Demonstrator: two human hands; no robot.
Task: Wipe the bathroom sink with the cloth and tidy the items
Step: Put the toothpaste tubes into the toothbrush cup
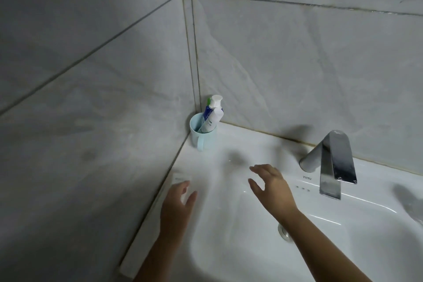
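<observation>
Grey marbled tiles line two walls that meet in a corner above a white sink (229, 236), and the light is dim. Nearest the camera, two bare forearms reach in from the lower edge over the basin, with the metal drain (284, 233) showing just beside the right wrist. The left hand (177, 204) lies at the left rim of the sink, its fingers (183, 186) curled loosely over a small white object (180, 178) that sits on the rim against the wall; blur hides what this object is and whether the fingers actually grip it. The right hand (272, 186) hovers over the flat ledge behind the basin, its fingers spread wide and holding nothing, thumb and forefinger apart. No cloth can be made out in either hand. To the right, a chrome faucet (329, 162) stands on the ledge with its flat spout angled down toward the basin, and small lettering is printed just left of it. Farthest back, tucked into the corner, a pale blue cup (202, 135) with a handle stands upright, holding a toothpaste tube (209, 119), a white pump bottle (217, 107) and a green-tipped item behind them.
</observation>
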